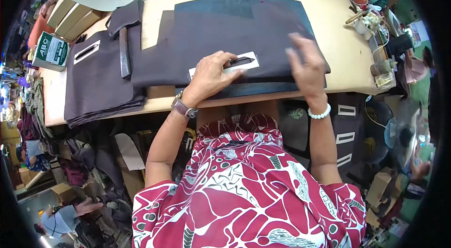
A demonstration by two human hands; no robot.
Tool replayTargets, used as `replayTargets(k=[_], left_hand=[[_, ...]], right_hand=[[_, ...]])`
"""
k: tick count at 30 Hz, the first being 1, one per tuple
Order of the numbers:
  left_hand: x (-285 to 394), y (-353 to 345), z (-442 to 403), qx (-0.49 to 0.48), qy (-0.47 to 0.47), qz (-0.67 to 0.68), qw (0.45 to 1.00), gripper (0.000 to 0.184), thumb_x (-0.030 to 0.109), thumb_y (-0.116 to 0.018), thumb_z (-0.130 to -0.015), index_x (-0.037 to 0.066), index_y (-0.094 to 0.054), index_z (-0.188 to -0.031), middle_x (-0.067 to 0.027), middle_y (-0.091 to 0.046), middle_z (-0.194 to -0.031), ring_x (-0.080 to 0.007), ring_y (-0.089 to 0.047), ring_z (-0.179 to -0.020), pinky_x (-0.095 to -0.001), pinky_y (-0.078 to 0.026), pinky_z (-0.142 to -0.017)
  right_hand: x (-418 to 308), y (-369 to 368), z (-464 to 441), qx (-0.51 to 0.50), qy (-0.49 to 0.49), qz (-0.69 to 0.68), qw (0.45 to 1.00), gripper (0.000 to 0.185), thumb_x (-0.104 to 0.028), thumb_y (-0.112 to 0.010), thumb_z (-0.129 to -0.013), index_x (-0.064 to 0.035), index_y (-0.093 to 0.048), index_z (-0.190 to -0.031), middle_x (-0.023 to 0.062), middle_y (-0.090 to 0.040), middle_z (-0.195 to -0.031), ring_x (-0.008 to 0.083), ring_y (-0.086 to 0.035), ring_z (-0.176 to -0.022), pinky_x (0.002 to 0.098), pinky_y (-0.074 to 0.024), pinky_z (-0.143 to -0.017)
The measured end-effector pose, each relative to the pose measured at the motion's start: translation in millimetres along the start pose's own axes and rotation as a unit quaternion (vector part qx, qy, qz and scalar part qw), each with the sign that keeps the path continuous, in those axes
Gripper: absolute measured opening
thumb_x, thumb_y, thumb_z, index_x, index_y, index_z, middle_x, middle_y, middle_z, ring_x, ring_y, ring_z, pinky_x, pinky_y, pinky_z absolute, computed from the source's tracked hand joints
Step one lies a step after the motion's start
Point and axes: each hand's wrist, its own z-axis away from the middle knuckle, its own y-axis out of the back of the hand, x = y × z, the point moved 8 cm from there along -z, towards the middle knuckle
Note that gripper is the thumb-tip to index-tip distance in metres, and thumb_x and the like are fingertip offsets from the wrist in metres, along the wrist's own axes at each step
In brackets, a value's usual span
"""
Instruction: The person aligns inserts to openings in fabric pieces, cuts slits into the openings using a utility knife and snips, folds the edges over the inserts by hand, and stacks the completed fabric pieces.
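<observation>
A dark brown sheet of leather-like material [221, 32] lies over a blue-black board [235, 90] on the table. Near its front edge sits a white strip with a dark pointed slot [252, 59]. My left hand [211, 75] is closed over the left part of this strip, thumb and curled index finger at either side of the slot; the palm hides the rest. To the right, my right hand [307, 67] hovers above or beside the sheet's right edge, blurred, with fingers apart and nothing seen in them.
A hammer [124, 53] lies on a stack of dark sheets [101, 83] at left; the top sheet bears a similar white-framed slot [87, 51]. Beyond are a green-and-white ABC box [50, 51] and cardboard boxes [77, 3]. Cluttered containers [371, 25] line the table's right edge.
</observation>
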Motion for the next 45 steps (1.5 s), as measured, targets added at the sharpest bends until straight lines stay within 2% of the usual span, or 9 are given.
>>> replayTargets(k=[4, 7, 10, 19, 23, 26, 32, 40, 45], left_hand=[[0.6, -3.4, -1.1, -0.036, 0.039, 0.025, 0.998, 0.03, 0.02, -0.068, -0.076, -0.001, -0.065, -0.097, -0.0136, -0.064, -0.083, -0.0255, -0.061, -0.077, -0.0346, -0.047, -0.069], [-4.2, -3.8, 3.3, 0.0, 0.022, 0.063, 0.998, 0.022, 0.015, -0.067, -0.076, 0.001, -0.067, -0.092, -0.013, -0.063, -0.081, -0.0269, -0.061, -0.076, -0.0357, -0.047, -0.069], [-0.1, -1.2, 7.5, -0.004, 0.008, 0.006, 1.0, 0.015, 0.011, -0.066, -0.075, 0.002, -0.069, -0.087, -0.0117, -0.062, -0.078, -0.0283, -0.059, -0.074, -0.0365, -0.046, -0.068], [6.0, 0.9, 18.0, 0.067, -0.083, -0.034, 0.994, 0.01, 0.011, -0.066, -0.075, 0.007, -0.07, -0.083, -0.0081, -0.057, -0.074, -0.0253, -0.057, -0.078, -0.0359, -0.043, -0.071], [5.4, -1.2, 15.5, 0.046, -0.067, -0.04, 0.996, 0.009, 0.011, -0.066, -0.076, 0.007, -0.069, -0.082, -0.0079, -0.058, -0.076, -0.0252, -0.057, -0.079, -0.0353, -0.043, -0.073], [7.6, 1.6, 17.1, 0.033, -0.057, -0.058, 0.996, 0.009, 0.012, -0.066, -0.076, 0.006, -0.068, -0.081, -0.0084, -0.057, -0.075, -0.0258, -0.057, -0.078, -0.0358, -0.043, -0.072], [-22.5, 30.8, 47.0, 0.007, -0.011, -0.018, 1.0, 0.011, 0.013, -0.067, -0.075, 0.005, -0.066, -0.082, -0.009, -0.057, -0.075, -0.0271, -0.056, -0.074, -0.037, -0.04, -0.069], [-15.3, 40.9, 59.1, 0.048, -0.024, -0.086, 0.995, 0.013, 0.016, -0.068, -0.075, 0.006, -0.065, -0.082, -0.005, -0.055, -0.078, -0.023, -0.053, -0.081, -0.0346, -0.038, -0.072], [-27.7, 55.4, 76.4, 0.078, -0.011, -0.078, 0.994, 0.012, 0.015, -0.069, -0.074, 0.005, -0.065, -0.081, -0.0054, -0.055, -0.079, -0.023, -0.053, -0.08, -0.0346, -0.04, -0.072]], right_hand=[[-17.0, -74.8, 5.0, -0.221, 0.021, -0.139, 0.965, 0.019, -0.014, -0.065, -0.077, -0.0055, -0.066, -0.095, 0.0125, -0.06, -0.091, 0.0286, -0.059, -0.088, 0.0366, -0.0463, -0.08], [-12.0, -94.2, 9.8, -0.286, 0.028, -0.14, 0.948, 0.023, -0.009, -0.067, -0.075, -0.0053, -0.067, -0.098, 0.0078, -0.058, -0.09, 0.0236, -0.058, -0.083, 0.0335, -0.0464, -0.072], [-10.7, -96.9, 14.4, -0.305, 0.047, -0.14, 0.941, 0.023, -0.016, -0.067, -0.075, -0.0102, -0.067, -0.098, 0.0077, -0.055, -0.095, 0.025, -0.055, -0.091, 0.0354, -0.0456, -0.08], [-14.6, -85.2, 18.5, -0.311, 0.082, -0.191, 0.927, 0.016, -0.016, -0.067, -0.076, -0.0075, -0.069, -0.089, 0.008, -0.056, -0.097, 0.0261, -0.055, -0.09, 0.0361, -0.0451, -0.081], [-5.1, -91.2, 3.8, -0.23, 0.055, -0.043, 0.971, 0.027, -0.025, -0.066, -0.077, -0.0068, -0.066, -0.097, 0.0094, -0.057, -0.107, 0.0274, -0.054, -0.1, 0.0368, -0.0431, -0.086], [-28.0, -108.7, 10.1, -0.16, 0.128, 0.029, 0.978, 0.036, -0.031, -0.066, -0.077, -0.0097, -0.063, -0.106, 0.0108, -0.054, -0.114, 0.0289, -0.049, -0.109, 0.0402, -0.0386, -0.093], [-5.6, -97.4, 11.6, -0.191, 0.089, 0.034, 0.977, 0.05, -0.04, -0.067, -0.075, -0.009, -0.059, -0.114, 0.0131, -0.051, -0.119, 0.0305, -0.046, -0.112, 0.0421, -0.0358, -0.096], [-81.7, -147.8, 26.9, -0.198, 0.183, 0.015, 0.963, 0.049, -0.041, -0.063, -0.077, -0.0101, -0.057, -0.115, 0.0119, -0.049, -0.12, 0.0301, -0.043, -0.117, 0.042, -0.0323, -0.099], [-44.5, -120.2, 18.7, -0.194, 0.119, 0.046, 0.973, 0.05, -0.04, -0.065, -0.077, -0.0101, -0.057, -0.116, 0.0124, -0.049, -0.121, 0.0297, -0.043, -0.117, 0.0419, -0.0332, -0.098]])
